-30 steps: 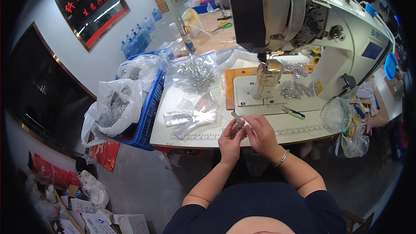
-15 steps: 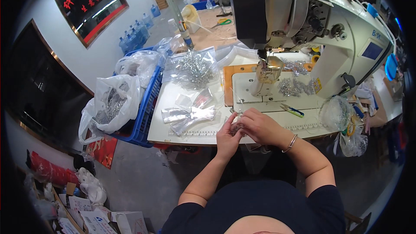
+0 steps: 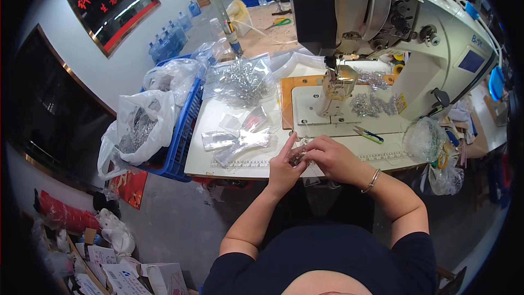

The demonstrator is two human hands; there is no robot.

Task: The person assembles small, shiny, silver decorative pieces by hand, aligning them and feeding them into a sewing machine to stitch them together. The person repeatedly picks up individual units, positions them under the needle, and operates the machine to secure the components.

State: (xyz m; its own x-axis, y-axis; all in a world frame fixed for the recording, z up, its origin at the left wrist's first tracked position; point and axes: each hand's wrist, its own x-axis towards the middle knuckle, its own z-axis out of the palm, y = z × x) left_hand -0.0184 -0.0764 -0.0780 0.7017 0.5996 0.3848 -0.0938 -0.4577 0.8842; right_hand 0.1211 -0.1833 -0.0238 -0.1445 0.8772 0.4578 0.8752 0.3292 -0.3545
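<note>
At the front edge of the white sewing table, my left hand [image 3: 284, 168] and my right hand [image 3: 337, 159] meet around a small shiny silver piece [image 3: 297, 157] with sparkly bits, its kind not clear. My left index finger points up while the other fingers curl around the piece. The right thumb and fingers pinch it from the other side. Clear plastic strips [image 3: 236, 141] lie crossed to the left of my hands. Just beyond my hands stands the sewing machine [image 3: 338, 84], with a pile of silver sparkly pieces [image 3: 371, 105] on its bed.
A clear bag of silver pieces [image 3: 241, 83] lies behind the strips. At the left stands a blue crate [image 3: 183, 141] with white plastic bags [image 3: 143, 125]. Thread snips [image 3: 369, 135] rest right of my hands, near a clear plastic bag [image 3: 424, 143] and scissors [image 3: 442, 159]. A ruler strip [image 3: 248, 164] runs along the table edge.
Both hands stay together on the silver piece. The right hand has shifted slightly right, and the left index finger has straightened upward. The whole view has tilted a little.
</note>
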